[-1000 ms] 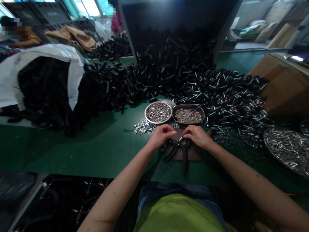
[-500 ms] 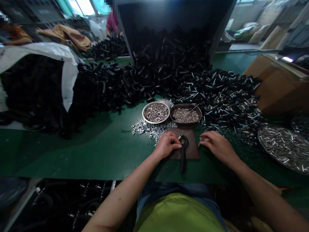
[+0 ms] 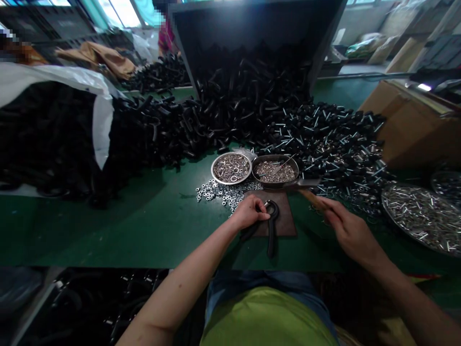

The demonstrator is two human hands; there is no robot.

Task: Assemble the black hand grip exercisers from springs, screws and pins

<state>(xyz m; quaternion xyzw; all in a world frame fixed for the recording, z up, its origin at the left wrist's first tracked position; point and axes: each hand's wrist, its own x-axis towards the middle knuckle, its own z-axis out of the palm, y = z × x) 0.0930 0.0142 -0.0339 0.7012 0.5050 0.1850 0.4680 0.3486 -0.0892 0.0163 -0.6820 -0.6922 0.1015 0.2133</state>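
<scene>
My left hand [image 3: 249,212] pinches a black plastic handle-like part [image 3: 272,233] with a ring-shaped end and a small metal spring at its top. Its ring end lies on a brown square plate [image 3: 289,218], while the long leg reaches over the plate's near edge. My right hand [image 3: 348,229] is closed around the wooden handle of a hammer [image 3: 312,198]. The hammer's metal head is raised over the plate's far right corner, near the dark oval dish [image 3: 296,179].
A round metal bowl [image 3: 212,176] of small metal pieces stands beside loose nuts [image 3: 226,193]. Black plastic parts [image 3: 230,115] are heaped behind. To the right are parts with metal pins [image 3: 324,129], a large tray of pins [image 3: 387,206] and a cardboard box [image 3: 403,120].
My right hand has moved right and now grips the hammer by its handle, with its head lifted. My left hand stays at the black part, nearly still.
</scene>
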